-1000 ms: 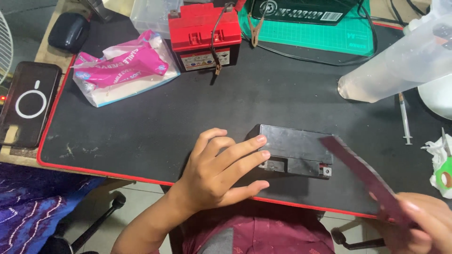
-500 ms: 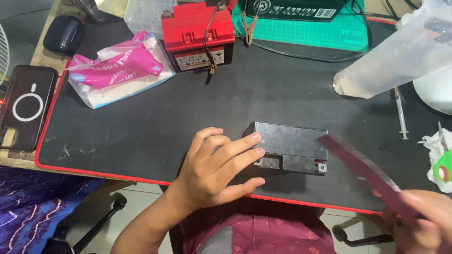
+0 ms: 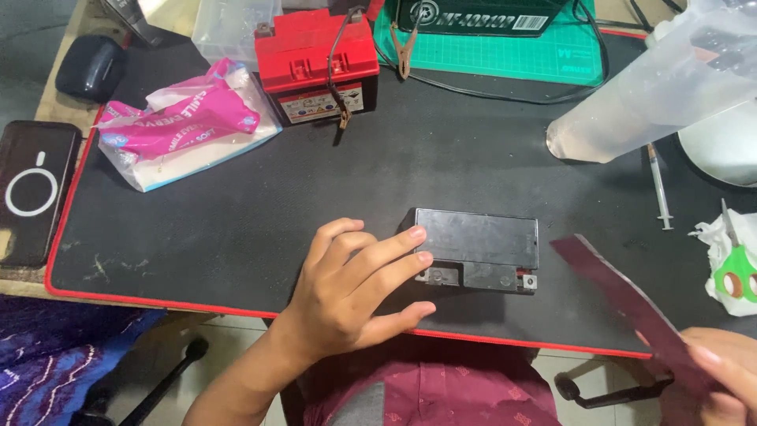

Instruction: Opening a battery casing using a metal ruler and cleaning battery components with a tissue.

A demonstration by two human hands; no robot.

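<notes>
Black battery, flat rectangular case, lying on the black red-edged mat covering the desk, near its front edge; terminals and a small red mark visible on the side facing the person, details too small to read. Left hand: open, fingers spread and extended, two fingertips touching the battery's left end, thumb resting on the mat below it; not gripping. Right hand: cut off at the lower right corner, only fingers in view, pinched on the near end of a dark maroon strip, which rises slantwise toward the battery's right side without touching it; its material cannot be told. Behind, well apart: red battery with a clip-ended lead hanging down its front; pink and white tissue pack to its left; dark mouse, partly cut by the frame; black phone off the mat's left edge; green cutting mat under a dark box whose top is cropped. Right side: translucent plastic container, tilted, upper part out of frame, blurred; syringe lying just beside it; green-handled scissors on crumpled white paper, partly cropped. Maroon clothing fills the bottom edge.
</notes>
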